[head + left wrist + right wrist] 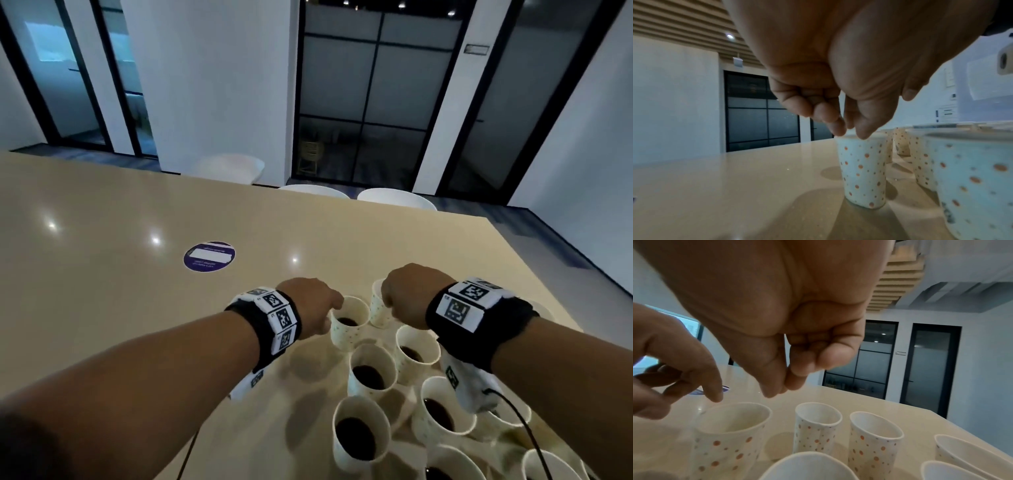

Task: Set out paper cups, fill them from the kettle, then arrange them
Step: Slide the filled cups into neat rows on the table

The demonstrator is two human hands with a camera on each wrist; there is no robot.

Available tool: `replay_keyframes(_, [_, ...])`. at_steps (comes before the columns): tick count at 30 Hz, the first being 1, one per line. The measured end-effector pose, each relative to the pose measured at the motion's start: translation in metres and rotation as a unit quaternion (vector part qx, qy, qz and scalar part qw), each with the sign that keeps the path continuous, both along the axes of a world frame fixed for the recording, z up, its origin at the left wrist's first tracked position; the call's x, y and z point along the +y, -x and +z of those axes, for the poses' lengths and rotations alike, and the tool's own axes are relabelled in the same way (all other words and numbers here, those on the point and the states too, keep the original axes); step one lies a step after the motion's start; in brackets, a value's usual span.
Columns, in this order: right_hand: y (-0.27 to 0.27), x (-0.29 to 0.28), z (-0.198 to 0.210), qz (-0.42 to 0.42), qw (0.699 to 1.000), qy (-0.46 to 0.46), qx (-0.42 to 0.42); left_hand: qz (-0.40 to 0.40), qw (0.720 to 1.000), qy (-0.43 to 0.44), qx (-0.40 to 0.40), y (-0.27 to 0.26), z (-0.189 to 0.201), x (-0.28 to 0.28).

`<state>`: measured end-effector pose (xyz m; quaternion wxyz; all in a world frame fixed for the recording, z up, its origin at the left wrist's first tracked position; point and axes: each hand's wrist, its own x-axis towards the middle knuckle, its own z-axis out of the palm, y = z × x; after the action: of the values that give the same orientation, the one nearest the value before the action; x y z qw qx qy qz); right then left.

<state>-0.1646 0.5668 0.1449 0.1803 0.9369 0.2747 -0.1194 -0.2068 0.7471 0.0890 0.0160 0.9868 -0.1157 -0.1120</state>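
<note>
Several white paper cups with orange dots stand clustered on the beige table [120,308]; those near me hold dark liquid. My left hand [334,308] reaches the farthest-left cup [347,337]. In the left wrist view its thumb and a fingertip [838,132] pinch that cup's [863,170] rim. My right hand [387,301] hovers over a neighbouring cup [376,315], partly hiding it. In the right wrist view the right hand [777,391] has its fingers bunched against the thumb, holding nothing, above the cups [816,430]. No kettle is in view.
A round purple sticker [209,257] lies on the table to the far left. White chair backs [394,200] line the far edge. The table's right edge runs close beside the cups. A black cable [520,421] trails from my right wrist over the near cups.
</note>
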Motion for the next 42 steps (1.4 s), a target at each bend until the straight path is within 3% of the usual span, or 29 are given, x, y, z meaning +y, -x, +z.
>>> replay_keyframes(13, [-0.048, 0.013, -0.016, -0.074, 0.997, -0.037, -0.003, -0.092, 0.995, 0.023, -0.041, -0.046, -0.036, 0.034])
replay_keyframes(21, [-0.063, 0.030, -0.038, -0.090, 0.996, -0.012, -0.007, 0.003, 0.994, 0.037, -0.107, -0.073, -0.025, 0.106])
replay_keyframes(28, [-0.069, 0.042, -0.049, -0.120, 0.992, 0.025, -0.020, 0.071, 0.990, 0.026, -0.121, -0.092, -0.039, 0.141])
replay_keyframes(36, [-0.068, 0.043, -0.051, -0.123, 0.992, 0.020, 0.001, 0.089, 0.988, 0.017, -0.127, -0.098, -0.049, 0.151])
replay_keyframes(42, [-0.068, 0.058, -0.032, -0.098, 0.994, -0.036, 0.012, 0.090, 0.987, 0.023, -0.127, -0.101, -0.050, 0.153])
